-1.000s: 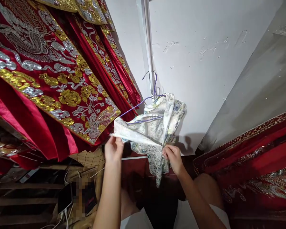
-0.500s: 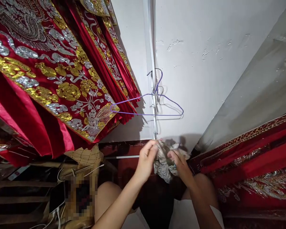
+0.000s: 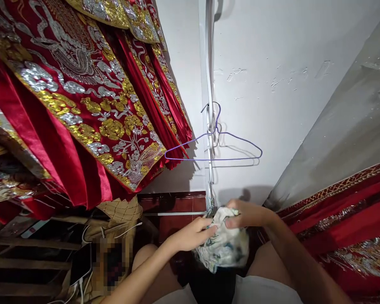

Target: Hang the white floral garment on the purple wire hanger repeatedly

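Two hands: left hand (image 3: 190,234) and right hand (image 3: 245,214), fingers clamped on white blue-patterned satin garment (image 3: 224,250).
Garment position: bunched over lap, below purple wire hanger (image 3: 213,145).
Change: off hanger since a second ago; hanger bare, removal done.

Glossy printed cloth (image 3: 224,247); thin wire hanger (image 3: 213,145).

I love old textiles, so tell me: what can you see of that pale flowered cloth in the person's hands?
The white, silky-looking cloth with a blue-green floral print is bunched into a loose, crumpled bundle, low in the middle of the view. The left hand grips its left side with the fingers, and the right hand pinches its top edge. It hangs on nothing: the purple wire hanger above it is bare and apart from it.
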### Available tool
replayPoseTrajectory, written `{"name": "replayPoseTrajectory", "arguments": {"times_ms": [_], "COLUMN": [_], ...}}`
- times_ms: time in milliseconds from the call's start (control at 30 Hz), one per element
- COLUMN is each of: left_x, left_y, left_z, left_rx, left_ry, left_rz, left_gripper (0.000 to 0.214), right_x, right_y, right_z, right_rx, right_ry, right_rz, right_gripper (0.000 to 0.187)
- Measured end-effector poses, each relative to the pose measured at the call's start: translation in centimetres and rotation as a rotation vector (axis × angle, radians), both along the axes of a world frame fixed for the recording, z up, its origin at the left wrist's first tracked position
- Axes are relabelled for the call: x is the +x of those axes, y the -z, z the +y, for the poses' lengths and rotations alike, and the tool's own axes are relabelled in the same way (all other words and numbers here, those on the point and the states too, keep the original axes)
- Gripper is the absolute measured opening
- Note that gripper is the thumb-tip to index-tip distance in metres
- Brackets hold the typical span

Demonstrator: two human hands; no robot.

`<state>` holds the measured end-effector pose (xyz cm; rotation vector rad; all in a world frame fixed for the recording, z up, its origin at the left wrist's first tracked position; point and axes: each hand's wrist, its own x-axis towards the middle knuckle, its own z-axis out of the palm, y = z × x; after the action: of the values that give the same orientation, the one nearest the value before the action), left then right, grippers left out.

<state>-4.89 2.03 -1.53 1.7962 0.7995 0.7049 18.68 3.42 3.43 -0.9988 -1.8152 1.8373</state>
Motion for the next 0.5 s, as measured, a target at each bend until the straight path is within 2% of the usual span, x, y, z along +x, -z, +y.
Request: {"name": "replayPoseTrajectory", "arguments": {"times_ms": [67,167,200,267,333,367,500], "left_x": [-1.6,-3.9,-4.3,-4.6,-4.1,-3.7,-2.9], "left_y": [1.1,1.0,0.5,-0.7,-1.8,-2.2,-3.0], "left_z": [0.2,0.8,0.9,1.3,1.6,1.8,3.5], "left_rx": [0.027,0.13,0.165,0.217,0.25,0.265,0.284], "left_ry": [0.004,-0.141,-0.184,-0.223,-0.219,-0.22,-0.271], "left_rz": [0.147,0.439,0.558,0.792,0.994,1.075,1.255], "left_gripper": [0.048,0.037,0.03,0.023,0.031,0.034,0.046], "right_x": [0.8,0.5,0.1,-0.9,-1.4,-1.4,1.1], "right_y": [-1.5,-2.2,-1.9,-1.0,0.2,0.8,2.3], "right_z": [1.3,4.3,5.5,8.0,10.3,11.3,12.5], "right_rx": [0.22,0.563,0.645,0.744,0.806,0.827,0.863], "right_ry": [0.073,0.425,0.533,0.668,0.708,0.703,0.699], "right_rz": [-0.123,-0.204,-0.21,-0.211,-0.249,-0.287,-0.417], "right_gripper": [0.027,0.007,0.009,0.035,0.055,0.059,0.045]}}
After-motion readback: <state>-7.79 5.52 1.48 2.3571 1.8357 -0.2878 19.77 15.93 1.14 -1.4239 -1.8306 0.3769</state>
